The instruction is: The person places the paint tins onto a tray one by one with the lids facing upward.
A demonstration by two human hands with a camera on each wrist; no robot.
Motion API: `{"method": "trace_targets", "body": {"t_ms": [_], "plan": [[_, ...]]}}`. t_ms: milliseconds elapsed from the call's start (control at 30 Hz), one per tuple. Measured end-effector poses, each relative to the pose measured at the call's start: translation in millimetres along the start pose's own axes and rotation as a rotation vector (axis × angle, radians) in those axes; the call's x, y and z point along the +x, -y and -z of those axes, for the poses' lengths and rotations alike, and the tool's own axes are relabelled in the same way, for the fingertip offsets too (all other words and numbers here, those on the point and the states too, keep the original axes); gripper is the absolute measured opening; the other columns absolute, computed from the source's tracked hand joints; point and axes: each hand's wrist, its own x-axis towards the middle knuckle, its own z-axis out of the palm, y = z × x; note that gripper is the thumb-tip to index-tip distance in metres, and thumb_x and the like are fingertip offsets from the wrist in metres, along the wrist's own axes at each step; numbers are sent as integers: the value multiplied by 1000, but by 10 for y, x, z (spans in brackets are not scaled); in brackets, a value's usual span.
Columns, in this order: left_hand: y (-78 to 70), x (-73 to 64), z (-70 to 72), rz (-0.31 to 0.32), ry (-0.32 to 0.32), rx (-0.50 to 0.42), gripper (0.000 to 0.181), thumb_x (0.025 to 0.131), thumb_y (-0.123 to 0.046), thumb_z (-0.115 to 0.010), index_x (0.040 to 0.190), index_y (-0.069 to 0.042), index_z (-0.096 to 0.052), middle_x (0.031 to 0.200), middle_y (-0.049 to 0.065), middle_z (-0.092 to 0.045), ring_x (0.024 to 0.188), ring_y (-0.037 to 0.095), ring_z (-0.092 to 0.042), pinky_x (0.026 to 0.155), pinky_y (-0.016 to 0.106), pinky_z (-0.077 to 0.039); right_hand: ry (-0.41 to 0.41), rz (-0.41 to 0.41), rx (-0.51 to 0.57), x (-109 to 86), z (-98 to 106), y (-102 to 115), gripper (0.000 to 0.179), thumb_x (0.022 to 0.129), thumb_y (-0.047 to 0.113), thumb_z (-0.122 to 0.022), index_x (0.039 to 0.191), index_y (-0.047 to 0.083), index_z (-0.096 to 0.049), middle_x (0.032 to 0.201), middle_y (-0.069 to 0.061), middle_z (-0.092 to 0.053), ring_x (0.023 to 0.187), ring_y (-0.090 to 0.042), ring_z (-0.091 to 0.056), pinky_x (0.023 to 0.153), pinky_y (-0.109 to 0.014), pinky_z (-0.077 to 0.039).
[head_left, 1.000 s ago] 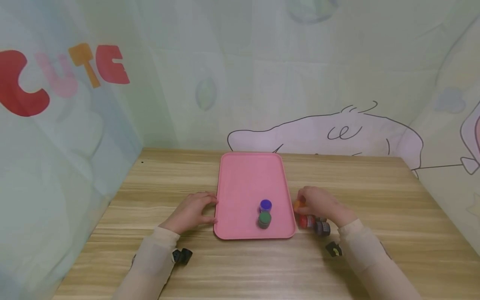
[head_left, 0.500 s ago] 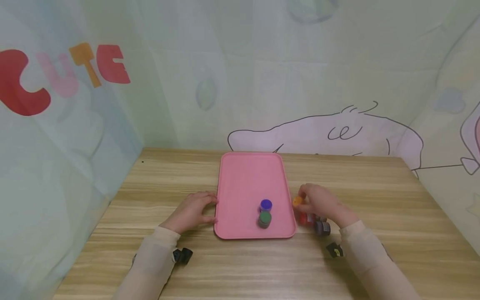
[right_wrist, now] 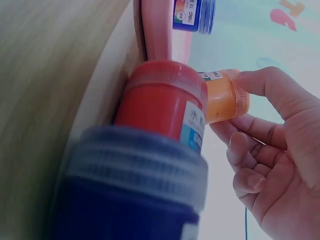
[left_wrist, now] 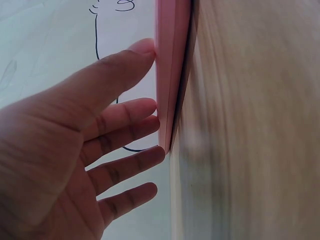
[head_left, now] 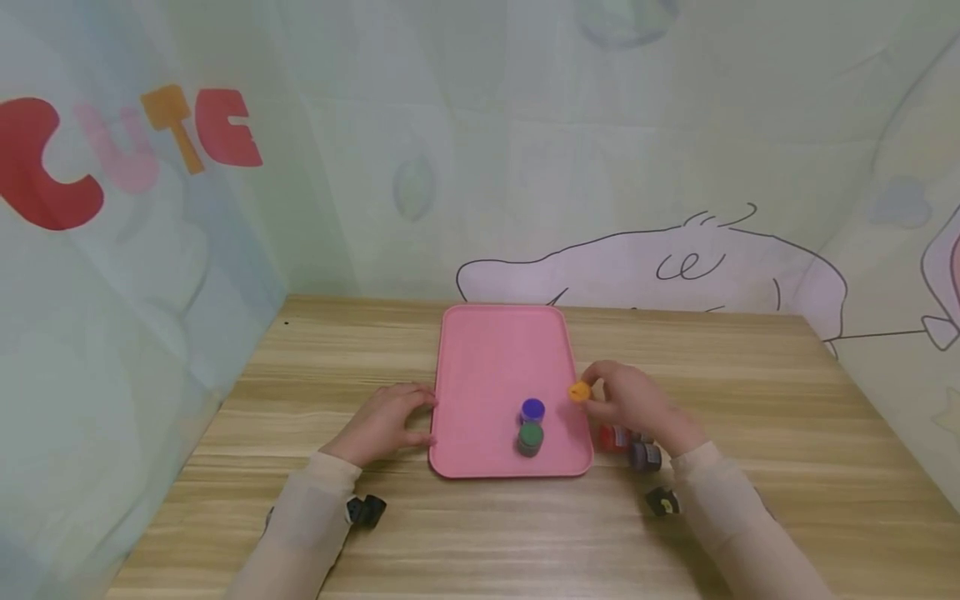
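My right hand (head_left: 633,404) pinches the orange paint pot (right_wrist: 225,95), label unreadable; my left hand's (left_wrist: 75,150) straight fingers touch the pink tray (left_wrist: 172,75); wall reads "CUTE" (head_left: 127,150).

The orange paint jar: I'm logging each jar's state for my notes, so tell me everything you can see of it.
The orange paint jar is a small round pot, apparently plastic, with a ribbed orange cap and a white printed label on its side. The right hand pinches it between thumb and fingertips, lifted over the right rim of the pink tray. In the right wrist view it lies turned on its side, beside the red paint jar; whether they touch is unclear. Its cap is on.
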Motion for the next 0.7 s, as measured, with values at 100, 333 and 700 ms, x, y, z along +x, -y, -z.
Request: {"method": "trace_targets", "body": {"t_ms": [100, 333, 700], "plan": [[-5, -4, 5, 3, 6, 0, 54, 76, -34, -79, 120, -5, -65, 129, 12, -62, 124, 31, -54, 107, 51, -43, -1, 0, 14, 12, -16, 22, 32, 84, 30, -72, 111, 15, -64, 79, -1, -59, 60, -15, -49, 48, -26, -44], [1, -1, 3, -12, -7, 10, 54, 76, -34, -79, 119, -5, -65, 127, 12, -63, 123, 31, -56, 106, 49, -44, -4, 57, -18, 41, -49, 52, 31, 85, 29, -71, 111, 13, -66, 73, 2, -58, 57, -11, -46, 46, -22, -39], [15, 4, -4, -21, -10, 11, 54, 76, -35, -79, 119, -5, -65, 127, 12, -63, 122, 30, -56, 106, 47, -45, -9, 103, 12, 104, -128, 78, 30, 85, 26, -71, 110, 9, -66, 71, 3, -57, 56, -10, -45, 44, -21, -39]]}}
